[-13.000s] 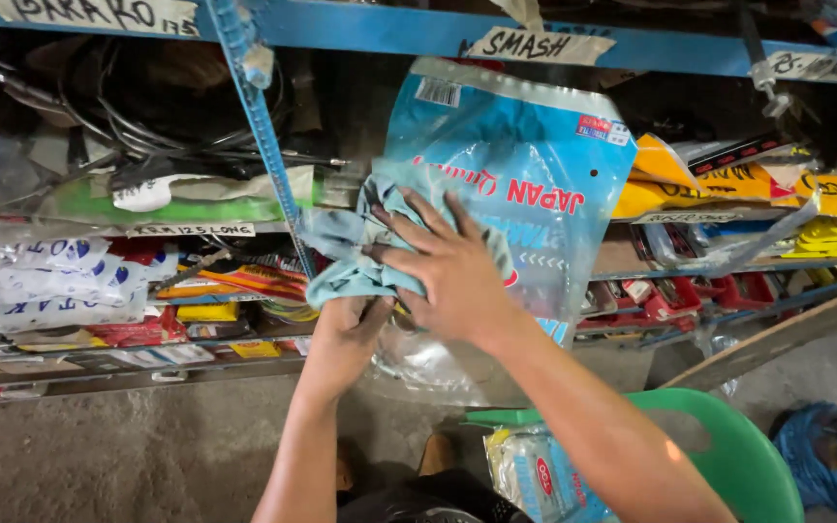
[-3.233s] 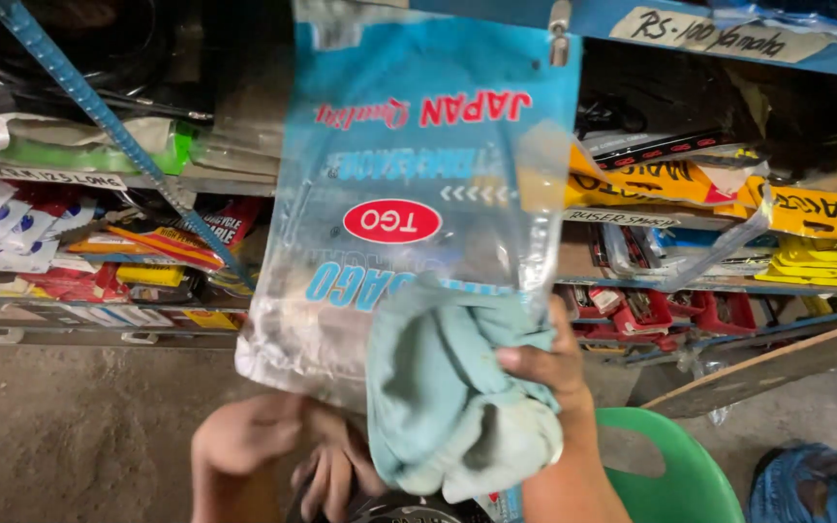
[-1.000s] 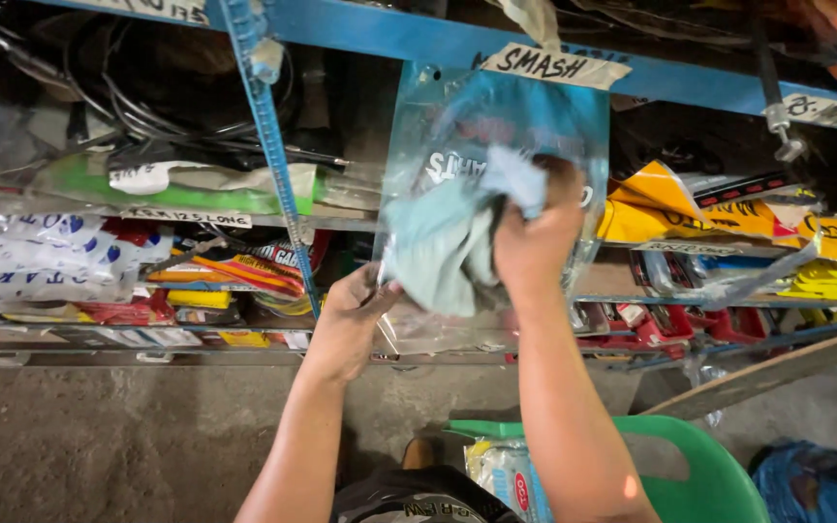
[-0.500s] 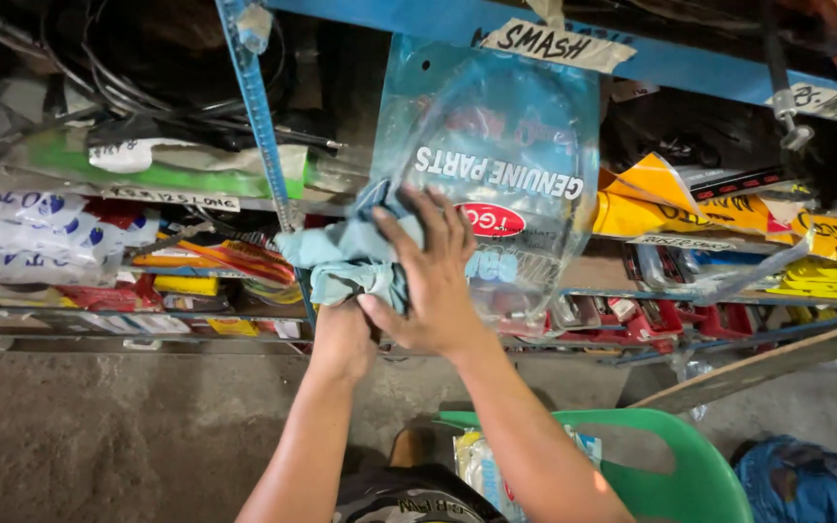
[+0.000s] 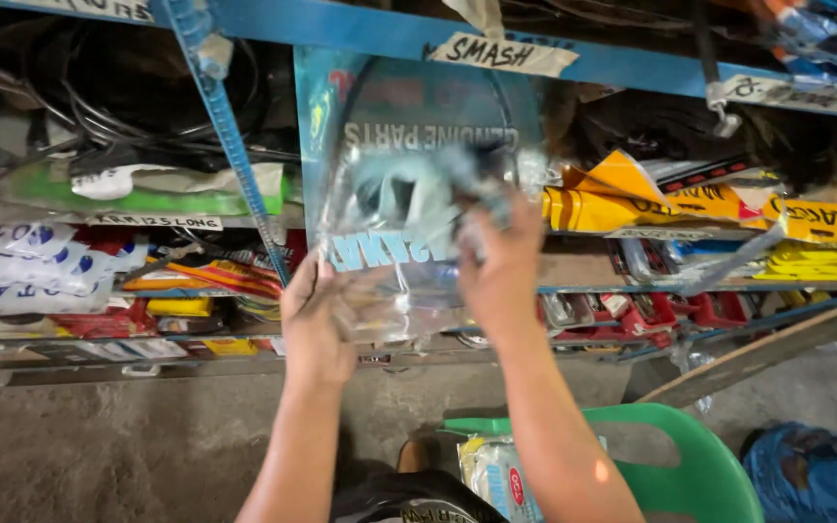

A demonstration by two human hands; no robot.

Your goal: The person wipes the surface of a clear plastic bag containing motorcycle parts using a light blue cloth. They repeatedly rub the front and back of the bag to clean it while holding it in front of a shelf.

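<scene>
Currently the right hand (image 5: pixel 501 266) is closed on a pale blue cloth (image 5: pixel 418 194), pressing it against the face of a clear plastic packet (image 5: pixel 409 184) with a blue printed top (motion blur hides the exact finger positions). The left hand (image 5: pixel 314 315) grips the packet's lower left edge, thumb in front, fingers curled behind the film. The packet is held upright in front of the shelving, its top reaching the blue shelf rail (image 5: pixel 341 24). Behind it, to the right, lie yellow packets (image 5: pixel 632 199); to the left, black cables (image 5: pixel 99 107) and red and white packets (image 5: pixel 99 291). Below the forearms, a green plastic chair (image 5: pixel 699 465) stands on the concrete floor (image 5: pixel 99 446).
</scene>
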